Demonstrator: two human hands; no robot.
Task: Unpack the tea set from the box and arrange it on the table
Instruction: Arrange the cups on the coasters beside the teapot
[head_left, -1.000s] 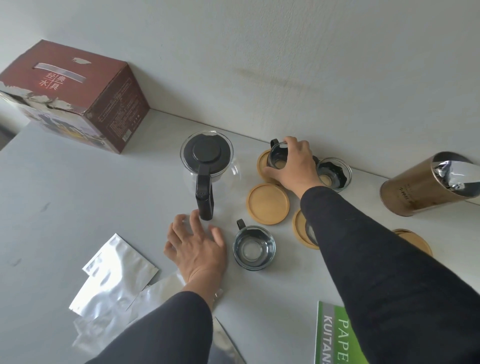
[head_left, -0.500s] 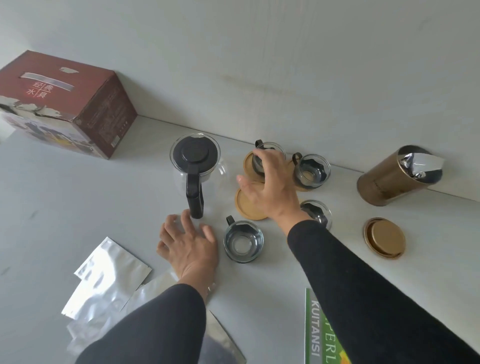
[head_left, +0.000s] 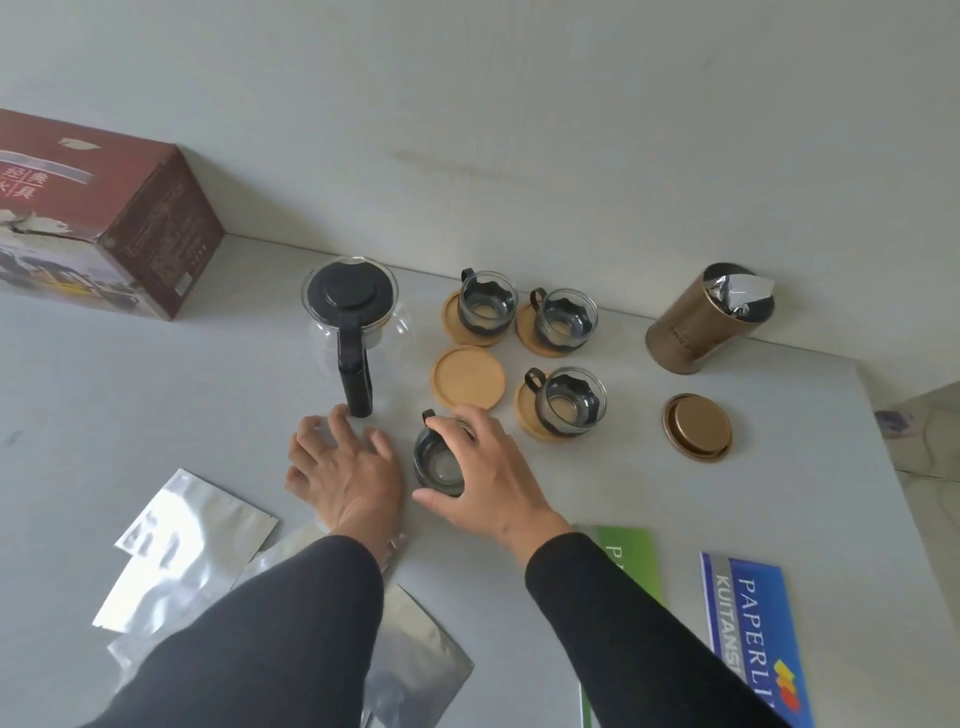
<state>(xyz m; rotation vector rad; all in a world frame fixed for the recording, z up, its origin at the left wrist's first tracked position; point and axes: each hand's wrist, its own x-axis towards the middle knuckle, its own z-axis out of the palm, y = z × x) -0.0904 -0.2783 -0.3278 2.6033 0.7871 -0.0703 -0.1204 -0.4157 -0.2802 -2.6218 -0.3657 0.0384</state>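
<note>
Now your right hand (head_left: 488, 478) curls over the glass cup (head_left: 440, 462) near the table's (head_left: 156, 395) front edge, fingers around its rim, while your left hand (head_left: 345, 467) lies flat and spread, empty, beside it. Toward the back edge, three cups sit on coasters; one bare coaster (head_left: 468, 378) waits by the teapot (head_left: 353, 322).
</note>
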